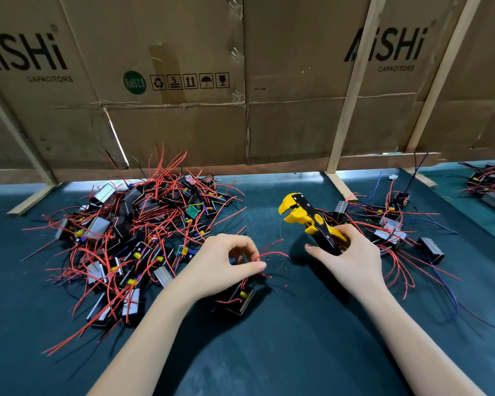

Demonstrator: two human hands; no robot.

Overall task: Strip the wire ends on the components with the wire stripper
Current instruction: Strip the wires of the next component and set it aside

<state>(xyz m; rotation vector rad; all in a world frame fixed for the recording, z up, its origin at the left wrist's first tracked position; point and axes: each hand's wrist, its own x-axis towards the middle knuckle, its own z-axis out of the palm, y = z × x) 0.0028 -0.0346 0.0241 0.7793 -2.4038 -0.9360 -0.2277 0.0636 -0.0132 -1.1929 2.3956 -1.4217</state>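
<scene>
left hand (223,262): thumb and fingers pinch red wires (272,251) of one component (242,300), which lies on the table (269,352) just under the hand
right hand (352,258): fingers curled round the handles of the wire stripper (312,221), head lifted, pointing far-left, apart from the wire ends
stripper jaws: look part open, nothing between them
left pile (132,238): large tangle of components, probably unstripped, cannot confirm
right pile (389,224): smaller group, likely finished, wire ends too small to tell
insulation bits (280,264): tiny scraps between the hands, suggest some stripping done
progress: early judging by pile sizes; most components left
</scene>
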